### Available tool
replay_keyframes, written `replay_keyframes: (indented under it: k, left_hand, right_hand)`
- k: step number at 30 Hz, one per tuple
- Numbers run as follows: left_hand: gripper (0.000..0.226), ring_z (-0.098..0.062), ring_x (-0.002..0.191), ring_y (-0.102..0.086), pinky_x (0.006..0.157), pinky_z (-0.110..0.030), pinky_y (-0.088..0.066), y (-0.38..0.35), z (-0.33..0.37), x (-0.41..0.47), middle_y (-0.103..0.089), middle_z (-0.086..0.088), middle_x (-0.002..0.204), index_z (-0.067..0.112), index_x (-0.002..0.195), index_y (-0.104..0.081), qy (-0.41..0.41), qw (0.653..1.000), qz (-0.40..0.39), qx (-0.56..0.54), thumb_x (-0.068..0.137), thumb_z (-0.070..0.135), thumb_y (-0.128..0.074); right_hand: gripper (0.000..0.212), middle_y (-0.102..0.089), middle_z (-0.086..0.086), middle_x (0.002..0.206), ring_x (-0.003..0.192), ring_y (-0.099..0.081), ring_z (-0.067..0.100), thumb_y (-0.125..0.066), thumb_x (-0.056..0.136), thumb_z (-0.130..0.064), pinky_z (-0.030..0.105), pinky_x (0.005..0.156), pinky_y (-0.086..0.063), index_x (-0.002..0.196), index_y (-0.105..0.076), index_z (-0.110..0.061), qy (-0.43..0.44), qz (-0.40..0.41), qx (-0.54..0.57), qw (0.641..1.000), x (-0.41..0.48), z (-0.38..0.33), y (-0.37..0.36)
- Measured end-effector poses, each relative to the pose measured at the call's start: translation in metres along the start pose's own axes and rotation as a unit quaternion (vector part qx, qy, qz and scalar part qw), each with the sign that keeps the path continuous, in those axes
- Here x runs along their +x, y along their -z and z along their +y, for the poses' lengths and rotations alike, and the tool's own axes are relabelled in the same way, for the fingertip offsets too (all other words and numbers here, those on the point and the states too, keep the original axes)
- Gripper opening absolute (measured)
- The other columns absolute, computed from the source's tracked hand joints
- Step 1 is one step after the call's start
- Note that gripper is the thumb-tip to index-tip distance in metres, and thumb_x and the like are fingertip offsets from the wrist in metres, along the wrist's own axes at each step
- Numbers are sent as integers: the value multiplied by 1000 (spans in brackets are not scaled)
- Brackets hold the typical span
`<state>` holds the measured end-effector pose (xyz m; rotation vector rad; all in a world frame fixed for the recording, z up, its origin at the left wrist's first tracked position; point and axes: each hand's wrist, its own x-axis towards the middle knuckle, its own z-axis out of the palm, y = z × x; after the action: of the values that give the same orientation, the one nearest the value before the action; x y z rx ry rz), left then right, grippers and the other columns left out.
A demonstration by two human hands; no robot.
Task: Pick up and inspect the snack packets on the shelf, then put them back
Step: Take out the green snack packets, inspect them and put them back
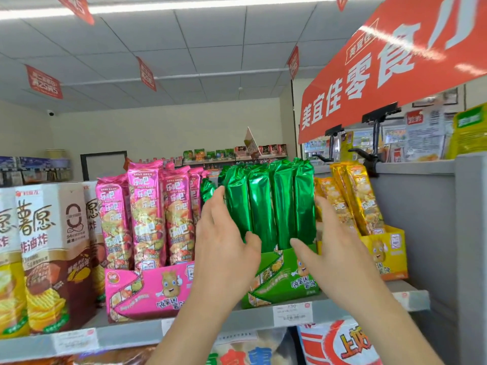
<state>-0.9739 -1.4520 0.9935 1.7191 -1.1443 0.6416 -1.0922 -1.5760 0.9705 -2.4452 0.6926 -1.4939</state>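
Green snack packets [271, 204]: tall, slim, glossy crinkled foil, upright in green cardboard box [284, 283] on shelf [129, 334]. Bunch sits between fingers: left hand [224, 243] along left edge, right hand [340, 248] along right edge, fingers straight, gripping nothing.

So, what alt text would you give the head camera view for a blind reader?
A left hand and a right hand, fingers straight, flank green packets standing upright in a green box on a shop shelf. Pink packets in a pink box stand to the left, yellow packets in a yellow box to the right.
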Motion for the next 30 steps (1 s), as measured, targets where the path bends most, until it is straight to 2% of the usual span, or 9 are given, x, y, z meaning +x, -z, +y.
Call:
replay_keyframes:
  k: [5,10,12,14,17,22,24,27,30]
  left_hand:
    - [85,-13,138,-24,108,-23,-21,-1,-7,-11,-23,1,152,22,151,-9,56,997,-32,-33,86,11,-63]
    - [93,-27,136,-39,107,-39,-41,-6,-10,-15,-24,-1,157,44,147,-1,127,983,-61,-121,85,12,-62]
    - [95,-11,116,-57,89,-37,-53,-9,-7,-11,-40,13,142,50,145,-1,137,976,-76,-153,84,10,-62]
    - [95,-4,72,-63,63,-29,-54,-11,-8,-8,-46,33,101,55,141,-1,140,974,-89,-154,83,10,-62]
    - [94,-14,69,-62,56,-28,-48,-13,-13,-4,-41,38,92,55,142,1,150,973,-96,-149,84,9,-58]
    - [88,-25,73,-61,55,-32,-47,-6,-12,6,-61,-17,100,20,152,18,171,977,-109,-63,94,2,-46]
    - [87,-39,114,-55,90,-42,-49,-2,-9,-5,-44,-33,137,16,151,20,151,982,-115,-8,95,0,-45]
    - [77,-36,141,-29,113,-37,-28,-1,1,-37,-22,-24,156,7,154,-6,8,990,-38,133,92,1,-52]
    - [47,-37,104,-59,73,-43,-57,-16,12,-56,-59,-16,118,11,124,-63,-120,979,11,167,78,9,-73]
  right_hand:
    - [83,-63,2,99,97,-55,19,-67,86,-38,28,74,-44,151,-15,-27,10,33,-23,999,-9,2,-4]
    - [85,-66,5,99,90,-60,22,-70,85,-30,37,70,-52,151,-16,-25,5,30,-5,1000,-18,-4,-7]
    - [86,-67,5,99,89,-62,23,-72,84,-29,36,67,-51,150,-16,-25,-2,25,-8,1000,-18,-6,-7]
    - [87,-67,4,98,88,-62,22,-73,84,-29,36,67,-51,150,-17,-24,-10,20,-8,1000,-18,-7,-5]
    - [84,-61,-8,96,86,-60,16,-74,83,-24,35,69,-54,148,-21,-31,-12,23,19,999,-23,-11,-5]
    - [70,-58,-20,99,85,-56,3,-73,81,-5,21,71,-49,130,-42,-44,15,53,121,991,-39,-12,-14]
    - [65,-58,-21,104,89,-55,5,-70,83,0,19,72,-50,120,-46,-49,-3,50,194,980,-41,-10,-17]
    - [65,-60,-19,107,91,-57,7,-66,85,4,21,78,-52,114,-46,-51,-9,34,255,966,-41,-8,-17]
    - [58,-62,-16,110,90,-61,9,-59,87,5,27,80,-54,120,-53,-42,24,20,226,974,-39,-4,-10]
